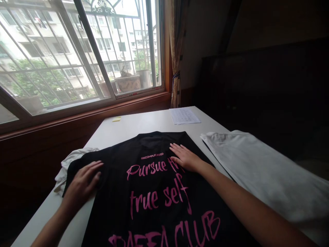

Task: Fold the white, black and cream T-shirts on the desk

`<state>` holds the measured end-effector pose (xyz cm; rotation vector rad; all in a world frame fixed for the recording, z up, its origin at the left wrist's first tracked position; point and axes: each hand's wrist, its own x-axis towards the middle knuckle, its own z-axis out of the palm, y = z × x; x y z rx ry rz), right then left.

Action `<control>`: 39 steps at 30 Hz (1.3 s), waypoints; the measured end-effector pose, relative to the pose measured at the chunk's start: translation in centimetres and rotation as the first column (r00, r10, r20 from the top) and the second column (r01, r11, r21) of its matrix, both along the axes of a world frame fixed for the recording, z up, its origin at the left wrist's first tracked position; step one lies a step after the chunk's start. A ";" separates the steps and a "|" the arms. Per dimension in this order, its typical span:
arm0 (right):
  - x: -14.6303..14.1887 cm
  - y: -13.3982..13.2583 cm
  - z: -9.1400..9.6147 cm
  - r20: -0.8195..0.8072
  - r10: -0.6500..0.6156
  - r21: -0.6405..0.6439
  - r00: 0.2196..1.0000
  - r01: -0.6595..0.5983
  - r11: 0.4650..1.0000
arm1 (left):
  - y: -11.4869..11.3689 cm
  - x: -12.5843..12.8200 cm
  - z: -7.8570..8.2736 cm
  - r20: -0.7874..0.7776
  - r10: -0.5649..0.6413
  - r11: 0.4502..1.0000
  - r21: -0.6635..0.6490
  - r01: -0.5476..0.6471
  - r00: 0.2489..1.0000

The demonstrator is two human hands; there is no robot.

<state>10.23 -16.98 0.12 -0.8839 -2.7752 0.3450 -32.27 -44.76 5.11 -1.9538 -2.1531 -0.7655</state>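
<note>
A black T-shirt with pink lettering lies spread on the white table, its collar toward the far end and its lower part running out of the picture at the bottom. My left hand is over the shirt's left sleeve area, fingers stretched out, slightly blurred. Flat on the upper right of the print, my right hand covers part of the top line of large letters, its fingers extended. Neither hand grips the fabric. The shirt's right sleeve is mostly hidden behind my right forearm.
A light grey cloth garment lies along the table's right side and extends past it. White crumpled fabric sits at the left edge. Toward the far end of the table are a printed paper sheet and a yellow note. A barred window stands behind.
</note>
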 end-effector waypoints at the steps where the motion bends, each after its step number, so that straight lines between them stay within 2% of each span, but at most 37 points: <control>1: 0.0 0.1 0.0 -0.001 0.001 0.001 1.000 -0.001 1.000 | -0.2 -2.4 0.1 0.018 0.148 0.988 0.044 -0.149 0.989; 2: 0.0 0.1 -0.1 -0.002 0.005 0.002 1.000 -0.005 1.000 | -0.5 -4.4 0.2 0.055 0.294 0.953 0.057 -0.297 0.954; 4: 0.1 0.2 -0.1 -0.005 0.012 0.001 1.000 -0.012 1.000 | -1.0 -7.3 0.1 0.160 0.529 0.847 -0.042 -0.530 0.833; 6: 0.2 0.2 -0.2 -0.007 0.017 -0.001 1.000 -0.017 1.000 | -1.4 -8.7 -0.3 0.250 0.635 0.771 -0.149 -0.619 0.731; 8: 0.2 0.2 -0.2 -0.003 0.019 0.001 1.000 -0.019 1.000 | -1.7 -8.9 -0.9 0.326 0.654 0.753 -0.185 -0.632 0.683; 12: 0.2 0.2 0.0 -0.010 0.019 0.000 1.000 -0.019 1.000 | -2.5 -8.4 -1.6 0.474 0.623 0.766 -0.212 -0.607 0.622; 18: 0.3 0.2 0.0 -0.029 0.020 0.002 0.999 -0.020 1.000 | -3.2 -6.9 -0.7 0.611 0.584 0.780 -0.239 -0.578 0.535; 21: 0.3 0.2 -0.1 -0.019 0.023 0.008 1.000 -0.023 1.000 | -3.3 -5.3 0.4 0.576 0.570 0.785 -0.172 -0.595 0.586; 25: 0.3 0.2 0.0 -0.023 0.025 0.011 0.999 -0.024 1.000 | -3.0 -2.4 2.1 0.394 0.592 0.771 -0.022 -0.636 0.704; 30: 0.3 0.2 -0.1 -0.033 0.019 0.010 0.999 -0.018 1.000 | -2.1 0.9 2.9 0.287 0.506 0.806 0.178 -0.564 0.813; 33: 0.3 0.3 -0.2 -0.034 0.016 0.006 0.999 -0.016 1.000 | -1.6 1.8 2.3 0.184 0.415 0.851 0.267 -0.452 0.891; 36: 0.3 0.4 -0.3 -0.026 0.015 0.011 1.000 -0.015 1.000 | -1.1 1.9 1.2 0.018 0.264 0.913 0.319 -0.256 0.964; 39: 0.3 0.4 -0.3 -0.022 0.015 0.014 1.000 -0.015 1.000 | -0.3 2.5 0.0 -0.115 0.034 0.968 0.252 -0.004 0.993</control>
